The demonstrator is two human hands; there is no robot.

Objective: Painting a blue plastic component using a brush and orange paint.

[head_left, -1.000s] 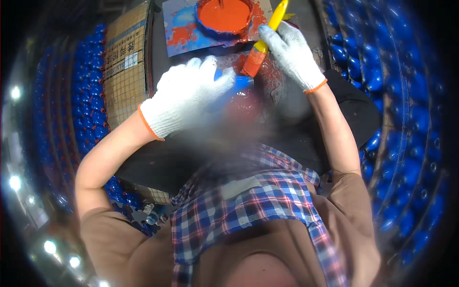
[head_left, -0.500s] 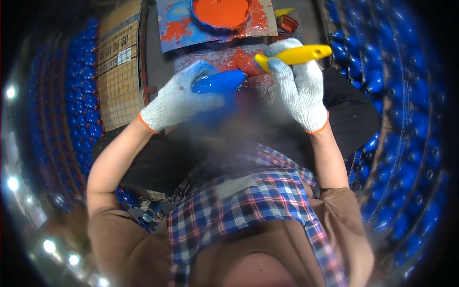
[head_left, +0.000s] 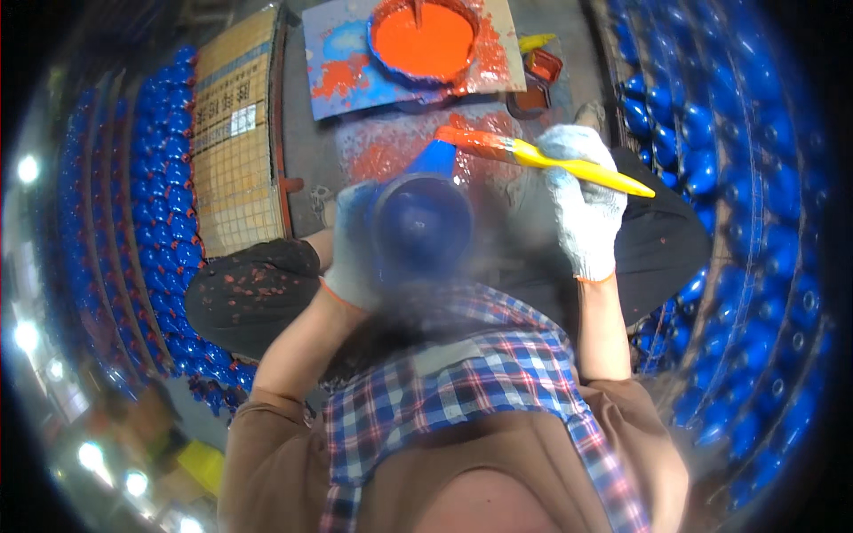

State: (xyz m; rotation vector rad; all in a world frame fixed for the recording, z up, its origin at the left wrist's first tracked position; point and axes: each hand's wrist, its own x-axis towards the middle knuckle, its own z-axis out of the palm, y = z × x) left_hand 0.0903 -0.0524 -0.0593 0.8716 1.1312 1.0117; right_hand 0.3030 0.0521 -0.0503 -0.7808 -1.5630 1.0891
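My left hand [head_left: 350, 249], in a white work glove stained blue, is wrapped round a glossy blue bottle-shaped piece [head_left: 418, 226]. The piece's wide round end faces me and its narrow neck points away; the near end is blurred. My right hand [head_left: 585, 200], gloved too, grips a paintbrush [head_left: 582, 167] by its yellow handle. Orange-red paint covers the bristles, which lie against the tip of the neck, where the colour is orange-red. Beyond my hands, a round pot of orange paint [head_left: 382, 55] rests on a paint-smeared board [head_left: 333, 98].
Stacked rows of blue pieces stand at the left [head_left: 164, 213] and right [head_left: 755, 240]. A tan gridded panel [head_left: 233, 151] is by my left knee. Small red-stained containers [head_left: 542, 64] lie right of the board. Below it is a paint-spattered surface [head_left: 373, 155].
The blue piece has turned from lying sideways to pointing its neck away from me. My left hand has come in nearer my body. The brush has tilted, its handle end dropping lower.
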